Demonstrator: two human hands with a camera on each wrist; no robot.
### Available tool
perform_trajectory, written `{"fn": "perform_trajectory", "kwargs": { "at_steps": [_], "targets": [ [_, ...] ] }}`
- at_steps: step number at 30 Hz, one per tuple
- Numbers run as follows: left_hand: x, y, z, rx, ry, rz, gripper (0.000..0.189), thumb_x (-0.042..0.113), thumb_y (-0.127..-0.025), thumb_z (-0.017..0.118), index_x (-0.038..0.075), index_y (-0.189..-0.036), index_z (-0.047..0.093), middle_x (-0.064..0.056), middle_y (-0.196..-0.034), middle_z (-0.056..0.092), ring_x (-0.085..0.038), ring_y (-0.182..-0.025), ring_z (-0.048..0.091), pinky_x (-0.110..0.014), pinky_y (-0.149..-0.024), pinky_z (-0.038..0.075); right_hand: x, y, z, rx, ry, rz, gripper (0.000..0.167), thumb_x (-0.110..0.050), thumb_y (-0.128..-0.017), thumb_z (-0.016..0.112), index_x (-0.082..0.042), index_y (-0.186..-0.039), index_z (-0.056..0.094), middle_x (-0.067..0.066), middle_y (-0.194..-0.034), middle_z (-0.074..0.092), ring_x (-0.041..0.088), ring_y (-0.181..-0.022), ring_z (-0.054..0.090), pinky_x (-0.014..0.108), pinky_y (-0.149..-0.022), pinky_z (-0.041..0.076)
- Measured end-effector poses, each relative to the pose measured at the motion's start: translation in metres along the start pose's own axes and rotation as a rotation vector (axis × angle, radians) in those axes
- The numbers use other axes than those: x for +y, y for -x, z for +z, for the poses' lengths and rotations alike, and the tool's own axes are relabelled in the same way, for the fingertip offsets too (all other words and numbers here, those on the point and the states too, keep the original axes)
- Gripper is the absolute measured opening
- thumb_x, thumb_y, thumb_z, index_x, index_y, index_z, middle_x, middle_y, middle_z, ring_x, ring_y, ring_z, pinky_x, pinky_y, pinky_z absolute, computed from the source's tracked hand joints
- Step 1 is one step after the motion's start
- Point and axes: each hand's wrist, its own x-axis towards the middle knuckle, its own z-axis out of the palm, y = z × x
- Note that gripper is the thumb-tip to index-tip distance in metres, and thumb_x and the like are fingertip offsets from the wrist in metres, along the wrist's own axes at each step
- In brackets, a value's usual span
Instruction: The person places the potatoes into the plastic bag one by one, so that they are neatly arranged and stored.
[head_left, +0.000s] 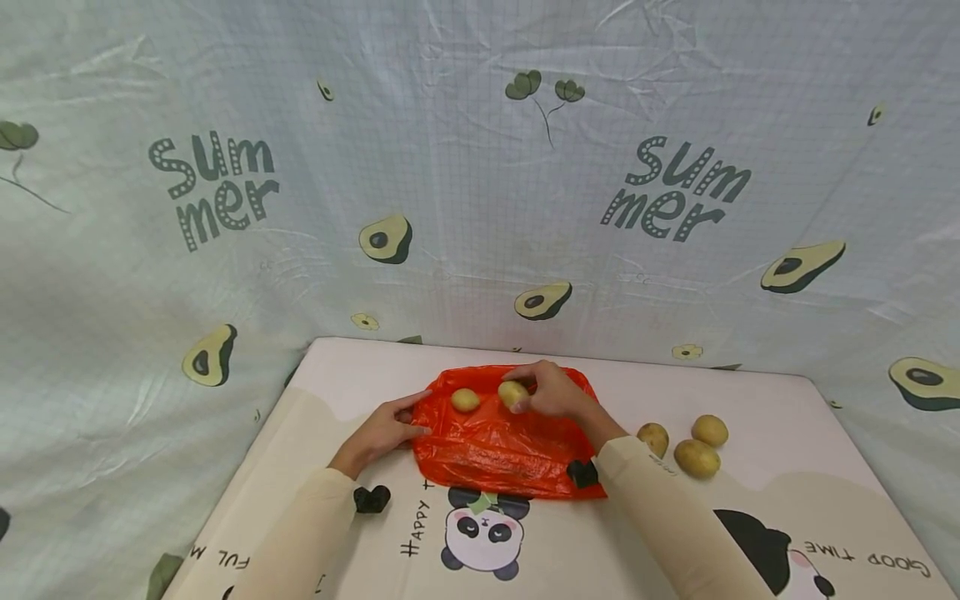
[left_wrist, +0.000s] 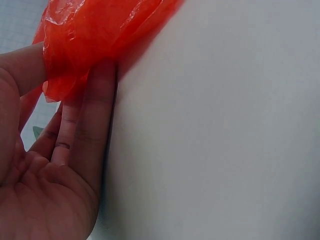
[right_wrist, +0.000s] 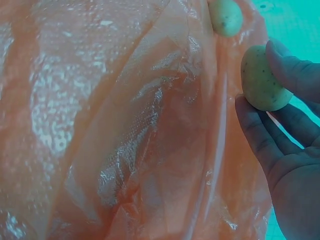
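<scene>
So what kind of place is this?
Maybe a little indoor work corner, but I can't be sure: there's a panda-print table, an avocado-print sheet behind it, and three potatoes beside a red plastic bag.

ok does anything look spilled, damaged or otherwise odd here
Nothing looks spilled or damaged: the red plastic bag is just wrinkled, and three loose potatoes sit grouped on the table. The one oddity is the right wrist view's colour: the bag looks pale orange and its surroundings turquoise, unlike the head view.
</scene>
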Motion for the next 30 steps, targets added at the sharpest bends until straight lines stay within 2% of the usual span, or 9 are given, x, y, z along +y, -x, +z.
{"fn": "perform_trajectory", "kwargs": {
  "at_steps": [5,19,30],
  "targets": [
    [-0.001,-0.001,0.001,0.021,-0.016,-0.008,0.071,0.006,-0.095,0.071,0.018,-0.159,0.045,-0.022,-0.142,0.061,-0.021,-0.095,0.064,-0.031,-0.084,0.063,0.0,-0.002,0.003,0.008,-0.003,0.006,0.044,-0.007,-0.087,0.081,-0.009,-0.13,0.073,0.006,-0.118,0.073,0.022,-0.1,0.061,0.039,-0.094,0.059],
    [0.003,0.002,0.002,0.017,-0.011,-0.022,0.071,0.008,-0.094,0.072,0.018,-0.159,0.045,-0.025,-0.149,0.056,-0.023,-0.103,0.066,-0.036,-0.089,0.064,0.0,-0.009,0.01,0.017,-0.023,0.021,0.044,-0.007,-0.086,0.081,-0.013,-0.129,0.074,0.004,-0.116,0.072,0.023,-0.101,0.06,0.039,-0.095,0.058],
    [0.006,0.004,0.002,0.021,-0.015,-0.013,0.071,0.007,-0.094,0.072,0.016,-0.159,0.045,-0.025,-0.146,0.058,-0.021,-0.097,0.065,-0.035,-0.087,0.064,0.003,-0.016,0.016,0.016,-0.042,0.036,0.044,-0.009,-0.086,0.083,-0.014,-0.129,0.075,0.003,-0.115,0.073,0.022,-0.101,0.061,0.039,-0.095,0.059]
  ]
}}
